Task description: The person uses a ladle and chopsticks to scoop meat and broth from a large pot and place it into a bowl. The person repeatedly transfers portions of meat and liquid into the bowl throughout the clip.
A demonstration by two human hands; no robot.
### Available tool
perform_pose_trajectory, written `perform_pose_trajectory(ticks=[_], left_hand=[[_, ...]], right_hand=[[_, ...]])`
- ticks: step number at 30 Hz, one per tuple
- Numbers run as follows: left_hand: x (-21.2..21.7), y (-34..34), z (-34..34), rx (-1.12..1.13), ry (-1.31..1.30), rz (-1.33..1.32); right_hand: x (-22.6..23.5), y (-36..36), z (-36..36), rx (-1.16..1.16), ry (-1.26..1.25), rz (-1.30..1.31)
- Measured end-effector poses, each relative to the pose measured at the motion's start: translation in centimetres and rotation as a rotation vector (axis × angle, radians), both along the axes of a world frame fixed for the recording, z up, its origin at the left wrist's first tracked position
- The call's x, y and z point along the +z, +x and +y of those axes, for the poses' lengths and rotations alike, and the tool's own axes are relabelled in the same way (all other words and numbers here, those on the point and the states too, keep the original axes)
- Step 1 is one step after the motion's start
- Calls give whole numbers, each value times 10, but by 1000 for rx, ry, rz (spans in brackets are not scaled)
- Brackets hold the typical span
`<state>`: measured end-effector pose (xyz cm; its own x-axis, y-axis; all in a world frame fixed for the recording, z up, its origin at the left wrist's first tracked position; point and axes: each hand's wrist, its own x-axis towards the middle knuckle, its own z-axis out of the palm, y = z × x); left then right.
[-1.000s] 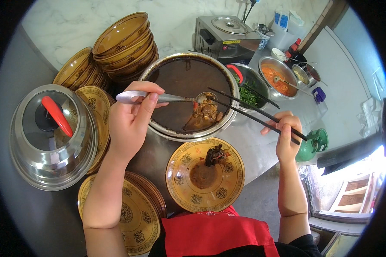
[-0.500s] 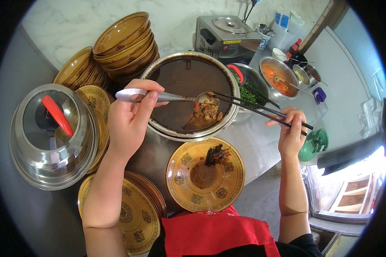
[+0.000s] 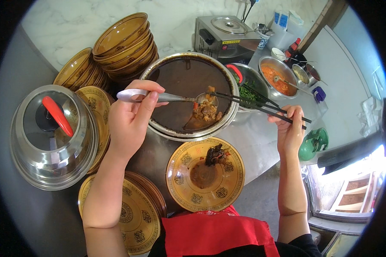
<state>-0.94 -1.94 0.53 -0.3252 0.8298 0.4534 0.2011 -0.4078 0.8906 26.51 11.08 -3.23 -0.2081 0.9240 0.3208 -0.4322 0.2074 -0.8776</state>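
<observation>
My left hand is closed around the handle of a metal spoon, held over a round pot of dark brown broth. Chunks of brown stewed food lie at the spoon's bowl, just above or at the broth's surface; I cannot tell which. In my right hand is a pair of black chopsticks, slanting in from the right. Their tips meet a small brown piece at the spoon's far edge. Nearer me, a yellow-brown patterned plate carries dark food and some sauce.
Stacked brown bowls stand at the back left, beside a steel lid with a red handle. Patterned plates are piled near my left forearm. Behind the pot are a steel appliance, bowls of greens and orange-red food.
A brown food piece now stands higher at the chopstick tips above the spoon. My right hand has shifted slightly left and up; my left hand has barely moved.
</observation>
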Motion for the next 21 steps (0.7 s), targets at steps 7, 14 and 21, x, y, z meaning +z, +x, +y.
perform_pose_trajectory(ticks=[7, 14, 21], left_hand=[[1, 0, 0, 0, -6, 19], [0, 0, 1, 18, -13, 32], [-2, 0, 3, 28, -16, 29]], right_hand=[[-1, 4, 2, -9, -48, 44], [-19, 48, -15, 31, -219, 91], [-69, 88, -43, -40, -346, -200]])
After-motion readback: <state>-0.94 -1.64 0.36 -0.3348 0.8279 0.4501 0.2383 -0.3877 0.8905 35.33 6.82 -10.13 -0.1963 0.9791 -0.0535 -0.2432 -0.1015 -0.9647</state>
